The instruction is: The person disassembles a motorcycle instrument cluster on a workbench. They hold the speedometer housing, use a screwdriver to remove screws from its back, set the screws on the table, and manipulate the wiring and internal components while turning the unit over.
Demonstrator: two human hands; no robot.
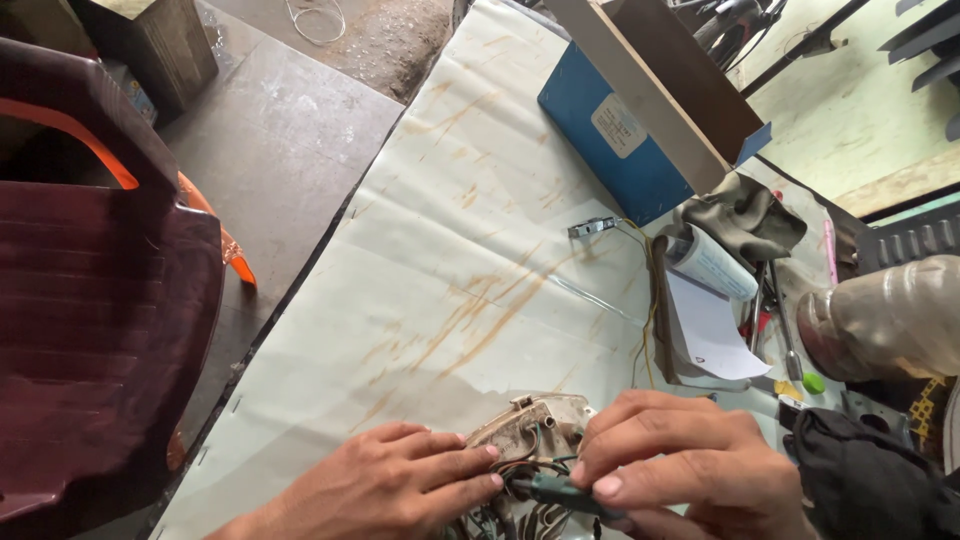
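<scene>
A dark maroon plastic chair (95, 300) stands on the concrete floor at the far left, well clear of the table (450, 230), whose pale, rust-streaked covering serves as the reference surface.

At the near edge of the table, the left hand (385, 485) lies palm down, fingers extended and held close together, the fingertips (490, 467) resting against the left flank of a grimy off-white housing (535, 425). The housing sits on the table at its near edge, between both hands, with a bundle of thin coloured wires (520, 468) spilling from its near side.

The right hand (680, 460) covers the right side of the housing, fingers curled. Its thumb and fingers pinch a dark green connector (560, 490) at the end of the wires, just in front of the housing.

Farther back on the table, a blue box (600, 140) lies beyond the housing, with a small metal clip (592, 227) on a thin wire just in front of it. To the right of the clip are folded papers (705, 320) and an olive rag (745, 215). A small green ball (813, 382) and a black cloth (870, 480) lie at the table's right end.
</scene>
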